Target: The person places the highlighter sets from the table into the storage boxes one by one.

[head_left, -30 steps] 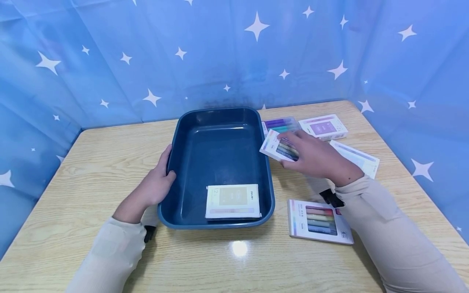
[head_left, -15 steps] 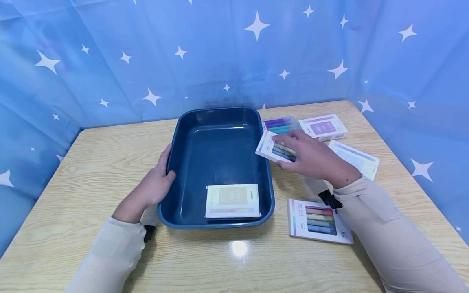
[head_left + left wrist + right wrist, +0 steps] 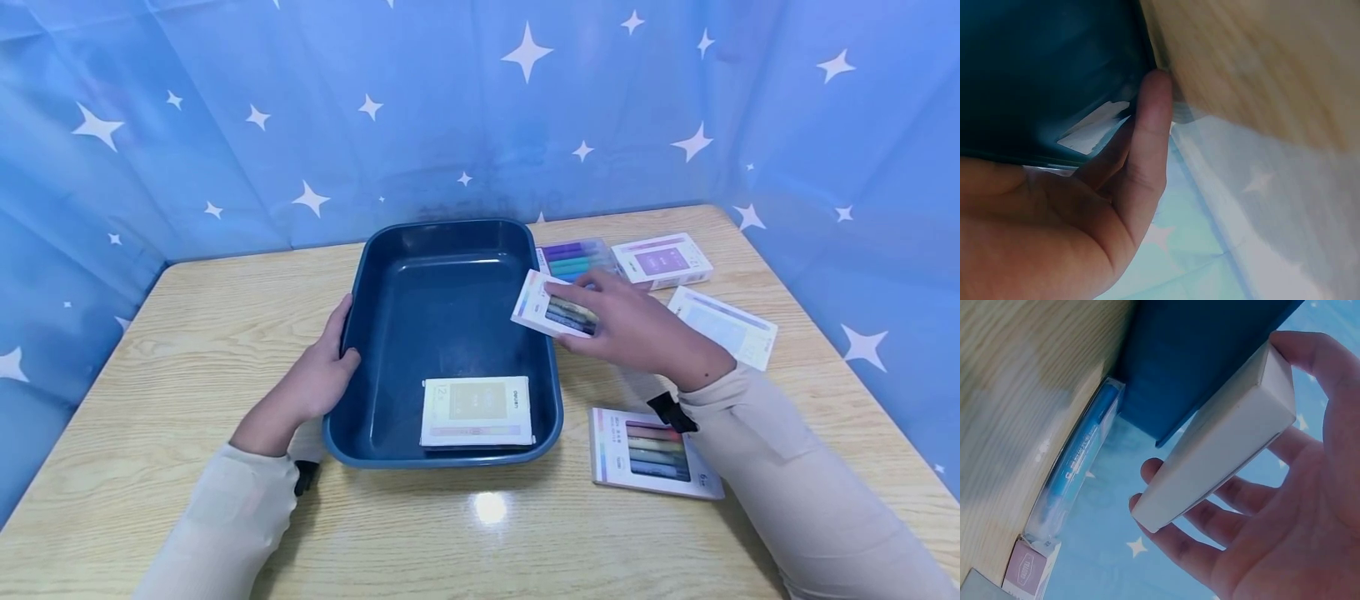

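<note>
My right hand [image 3: 622,321] holds a white box of pens [image 3: 534,304] with a clear window, its thumb and fingers on opposite edges. The box is tilted, and its left end overlaps the right rim of the dark blue tray [image 3: 442,321] in the head view. Part of its window is hidden under the fingers. In the right wrist view the box's plain white side [image 3: 1229,437] faces the camera. My left hand [image 3: 318,379] grips the tray's left side, thumb at the rim and fingers [image 3: 1150,137] along the outer wall. A pale yellow box [image 3: 476,412] lies inside the tray's near end.
Right of the tray lie a clear case of coloured markers [image 3: 570,260], a white box with a purple panel [image 3: 663,260] and a pale box [image 3: 727,325]. Nearer me is a windowed pen box [image 3: 652,454]. A blue star curtain [image 3: 450,108] hangs behind the wooden table [image 3: 225,317].
My right hand has moved slightly left with the box of pens, bringing the box's end over the tray's right rim. The left hand and the tray stay in place.
</note>
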### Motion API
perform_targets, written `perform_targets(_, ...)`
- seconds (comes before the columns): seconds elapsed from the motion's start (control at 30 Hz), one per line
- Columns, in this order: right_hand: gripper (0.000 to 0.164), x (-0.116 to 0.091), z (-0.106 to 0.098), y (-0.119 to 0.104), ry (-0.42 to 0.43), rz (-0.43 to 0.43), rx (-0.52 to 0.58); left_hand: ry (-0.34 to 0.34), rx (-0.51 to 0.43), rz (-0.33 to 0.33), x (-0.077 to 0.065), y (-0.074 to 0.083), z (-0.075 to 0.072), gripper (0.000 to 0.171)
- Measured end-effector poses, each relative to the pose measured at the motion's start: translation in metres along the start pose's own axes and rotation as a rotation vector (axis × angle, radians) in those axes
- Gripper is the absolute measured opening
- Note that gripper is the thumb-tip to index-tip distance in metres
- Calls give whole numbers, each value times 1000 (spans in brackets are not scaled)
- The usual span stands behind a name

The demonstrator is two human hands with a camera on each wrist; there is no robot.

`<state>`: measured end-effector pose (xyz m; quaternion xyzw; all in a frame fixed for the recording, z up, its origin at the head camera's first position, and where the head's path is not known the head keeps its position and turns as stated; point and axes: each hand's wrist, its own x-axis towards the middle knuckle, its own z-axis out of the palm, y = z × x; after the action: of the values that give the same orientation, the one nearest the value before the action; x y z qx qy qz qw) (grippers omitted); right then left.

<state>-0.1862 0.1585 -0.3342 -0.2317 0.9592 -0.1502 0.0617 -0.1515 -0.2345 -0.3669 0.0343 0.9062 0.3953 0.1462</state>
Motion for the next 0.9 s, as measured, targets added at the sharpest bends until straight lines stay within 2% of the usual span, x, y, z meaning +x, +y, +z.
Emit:
perform_targets(0.6,63,0,3,-3,40,-35,-14,-1,-7,-7,0,-1,0,72)
perform_targets(0.9,65,0,4,-6,21,-32,-4,-1,-12,-5,0,-1,0,72)
